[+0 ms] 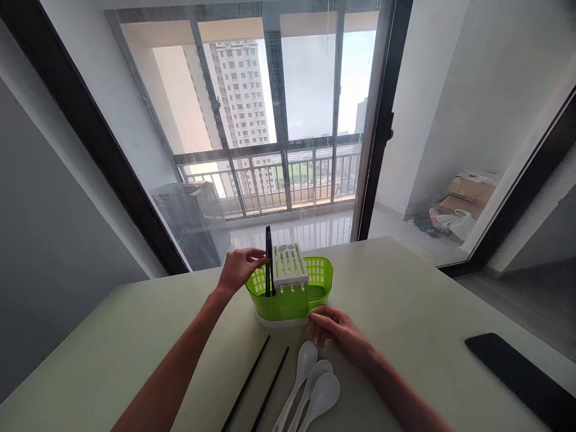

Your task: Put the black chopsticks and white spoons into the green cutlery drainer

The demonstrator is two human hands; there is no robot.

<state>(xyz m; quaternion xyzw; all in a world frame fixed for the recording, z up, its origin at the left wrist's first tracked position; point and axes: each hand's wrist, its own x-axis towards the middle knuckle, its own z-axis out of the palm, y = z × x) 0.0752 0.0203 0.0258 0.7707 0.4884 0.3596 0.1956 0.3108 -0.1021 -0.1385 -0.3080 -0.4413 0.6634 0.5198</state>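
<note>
A bright green cutlery holder [288, 309] with a white base stands on the table, a white slotted insert [290, 266] in its middle. My left hand [245, 267] pinches black chopsticks [269, 258] that stand upright in the holder's left compartment. At the front right of the holder, my right hand [335, 330] is closed, its curled fingertips against the lower wall and rim of the base. Two more black chopsticks [256, 375] lie apart on the table in front. Beside them, below my right hand, are three white spoons [324, 393] with their bowls pointing away from me.
The pale table [387, 282] reaches to a glass sliding door with a dark frame [378, 138]. A long black object [517, 375] lies at the table's right edge. Past the glass, cardboard and bags [463, 204] lie on the floor to the right.
</note>
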